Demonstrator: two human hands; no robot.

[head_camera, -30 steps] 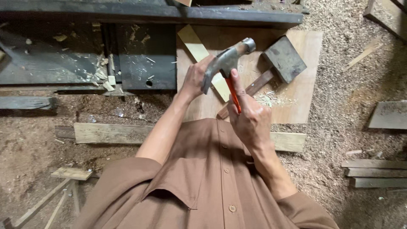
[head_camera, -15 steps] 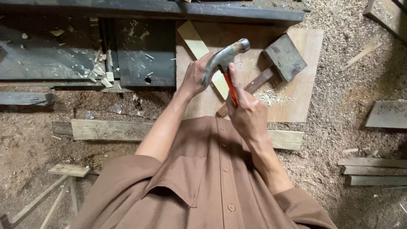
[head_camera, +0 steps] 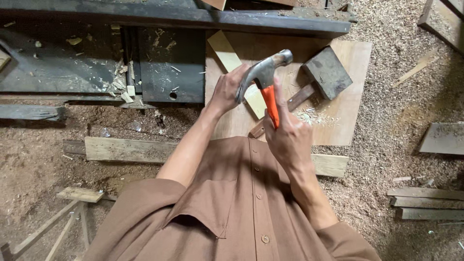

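- We see the hammer (head_camera: 265,72) with a dull grey metal head and a glossy orange grip.
- We see a matt, dark mallet (head_camera: 326,72) of rough wood.
- We see the pale board (head_camera: 345,116), smooth wood, dusted with sawdust.
- Our shirt (head_camera: 232,203) is matt brown cloth.

No packages, labels, signs or screens show anywhere in this view.
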